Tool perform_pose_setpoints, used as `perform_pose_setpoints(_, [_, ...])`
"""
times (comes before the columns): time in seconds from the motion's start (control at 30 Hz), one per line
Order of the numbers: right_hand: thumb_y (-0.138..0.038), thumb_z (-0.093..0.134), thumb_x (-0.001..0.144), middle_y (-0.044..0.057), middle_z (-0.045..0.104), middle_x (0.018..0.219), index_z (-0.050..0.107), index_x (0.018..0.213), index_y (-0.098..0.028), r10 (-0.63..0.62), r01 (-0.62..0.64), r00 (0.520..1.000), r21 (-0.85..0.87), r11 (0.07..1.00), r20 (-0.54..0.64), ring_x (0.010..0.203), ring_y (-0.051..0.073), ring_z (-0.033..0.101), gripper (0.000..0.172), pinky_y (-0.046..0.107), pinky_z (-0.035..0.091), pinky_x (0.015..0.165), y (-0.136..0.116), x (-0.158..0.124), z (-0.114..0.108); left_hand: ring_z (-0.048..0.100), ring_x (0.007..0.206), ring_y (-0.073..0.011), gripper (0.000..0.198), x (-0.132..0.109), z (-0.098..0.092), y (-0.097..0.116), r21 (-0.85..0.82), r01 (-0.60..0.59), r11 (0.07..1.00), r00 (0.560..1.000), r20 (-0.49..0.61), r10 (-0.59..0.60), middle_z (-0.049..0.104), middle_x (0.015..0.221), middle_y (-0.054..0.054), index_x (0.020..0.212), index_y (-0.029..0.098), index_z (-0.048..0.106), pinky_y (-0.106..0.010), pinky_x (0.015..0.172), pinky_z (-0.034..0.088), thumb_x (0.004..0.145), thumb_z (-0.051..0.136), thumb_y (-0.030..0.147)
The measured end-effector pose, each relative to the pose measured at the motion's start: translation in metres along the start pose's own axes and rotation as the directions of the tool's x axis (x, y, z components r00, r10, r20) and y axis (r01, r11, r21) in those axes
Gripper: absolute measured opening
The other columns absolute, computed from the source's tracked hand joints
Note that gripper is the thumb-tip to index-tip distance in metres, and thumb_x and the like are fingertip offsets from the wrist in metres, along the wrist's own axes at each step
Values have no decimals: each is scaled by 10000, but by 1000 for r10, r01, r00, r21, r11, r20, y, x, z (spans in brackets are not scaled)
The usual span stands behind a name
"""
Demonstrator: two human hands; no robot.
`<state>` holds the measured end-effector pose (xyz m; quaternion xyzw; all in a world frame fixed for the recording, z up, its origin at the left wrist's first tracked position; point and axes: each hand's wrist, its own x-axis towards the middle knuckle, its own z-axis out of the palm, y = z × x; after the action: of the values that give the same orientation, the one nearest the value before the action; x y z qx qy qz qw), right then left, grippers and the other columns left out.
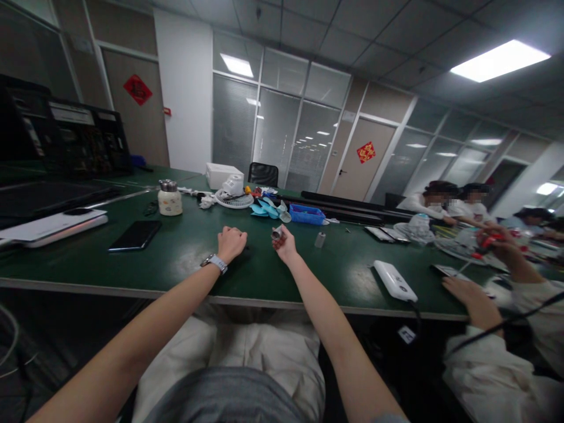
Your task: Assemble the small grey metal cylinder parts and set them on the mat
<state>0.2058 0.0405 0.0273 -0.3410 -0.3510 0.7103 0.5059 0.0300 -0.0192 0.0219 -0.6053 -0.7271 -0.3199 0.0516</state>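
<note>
My right hand [287, 247] is closed around a small metallic cylindrical piece [277, 234], its round end turned toward me, held just above the green table [264, 282]. To its left, my left hand [231, 244] is curled into a loose fist, knuckles up; anything inside it is hidden. A small dark bit shows by that hand's right side, too blurred to name. The left wrist wears a watch [215, 262]. Right of my right hand, a similar grey metal cylinder [320, 239] stands upright on the table.
A black phone [135, 235] and a steel-lidded cup [170, 198] stand left. Behind my hands are a blue tray [307, 214], blue gloves [269, 208] and a white fan grille [234, 201]. A white power bank [394, 281] lies right, before a co-worker's hands [473, 296].
</note>
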Motion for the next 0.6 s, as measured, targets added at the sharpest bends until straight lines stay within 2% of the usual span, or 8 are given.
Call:
perform_pose_setpoints(0.17, [-445,510,870,-7,624,563,684,839,-142,70,-69,998,133,989,-3,423,73,512,351,188,368,427,-3,-1,-5,507,1006,-305,425,1,2,-2,45,-26,999,1000,18,26,703,1034,-103,774,188,738,-390,804,418,879,351,330])
perform_pose_setpoints(0.3, [-462,505,869,-8,613,549,679,865,-136,104,-101,995,218,971,-1,415,76,505,369,191,374,424,-4,0,-8,520,954,-290,448,1,6,-5,21,-117,993,993,18,116,716,931,-85,770,217,731,-368,794,412,907,359,426])
perform_pose_setpoints(0.43, [-458,509,867,-6,613,548,680,884,-138,110,-107,994,234,966,-1,413,79,503,363,192,376,421,-4,0,-8,519,961,-285,361,2,11,-9,-42,-220,975,974,50,222,723,866,-66,885,259,745,-339,774,411,826,525,540])
perform_pose_setpoints(0.6, [-443,526,859,0,621,557,681,883,-134,109,-103,994,220,970,-14,423,80,511,347,189,376,419,-4,-2,-7,543,960,-263,271,4,14,-12,-78,-261,962,957,112,268,739,938,-12,929,298,744,-316,787,410,759,651,488])
